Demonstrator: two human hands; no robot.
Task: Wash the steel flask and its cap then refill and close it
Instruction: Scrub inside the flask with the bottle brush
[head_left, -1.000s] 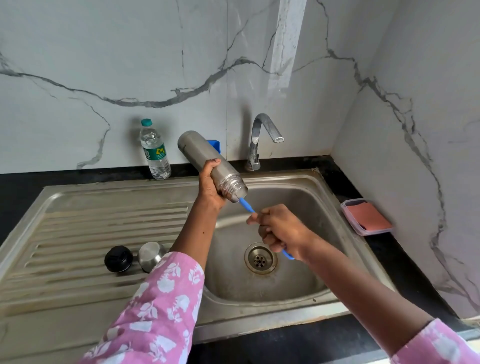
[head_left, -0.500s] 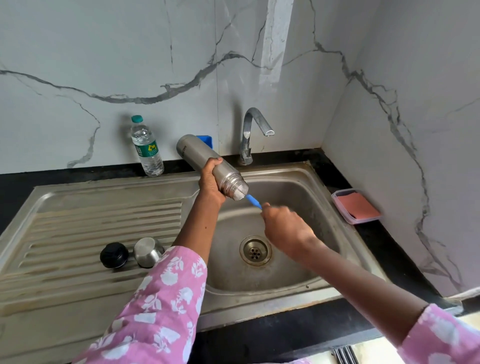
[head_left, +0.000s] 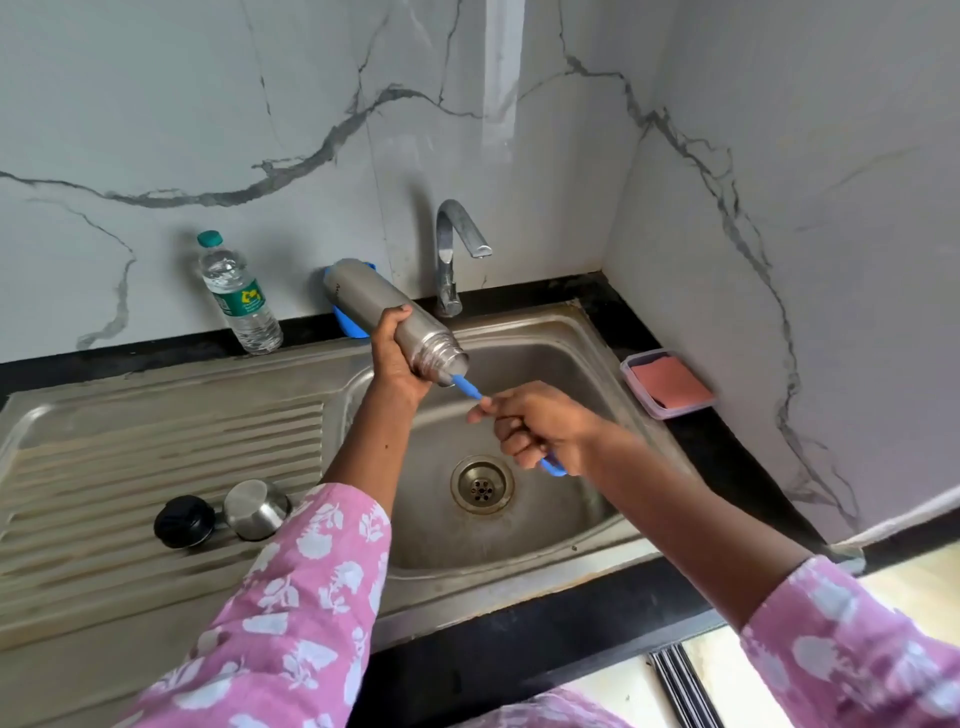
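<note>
My left hand (head_left: 397, 358) grips the steel flask (head_left: 374, 304) near its neck and holds it tilted over the sink basin (head_left: 545, 353), mouth down and to the right. My right hand (head_left: 535, 426) grips the blue handle of a bottle brush (head_left: 467, 387), whose head is hidden inside the flask's mouth. On the ribbed drainboard (head_left: 156, 441) to the left lie the black stopper (head_left: 183, 521) and the steel cap cup (head_left: 256, 509), side by side.
A steel tap (head_left: 457, 249) stands behind the basin, with no water running. A plastic water bottle (head_left: 236, 296) stands at the back wall on the left. A tray with a pink sponge (head_left: 670, 384) sits on the black counter at the right. A blue object (head_left: 347, 319) lies behind the flask.
My right hand has drawn the brush a little way out of the flask after pushing it in. The view has shifted; the flask stays tilted in my left hand.
</note>
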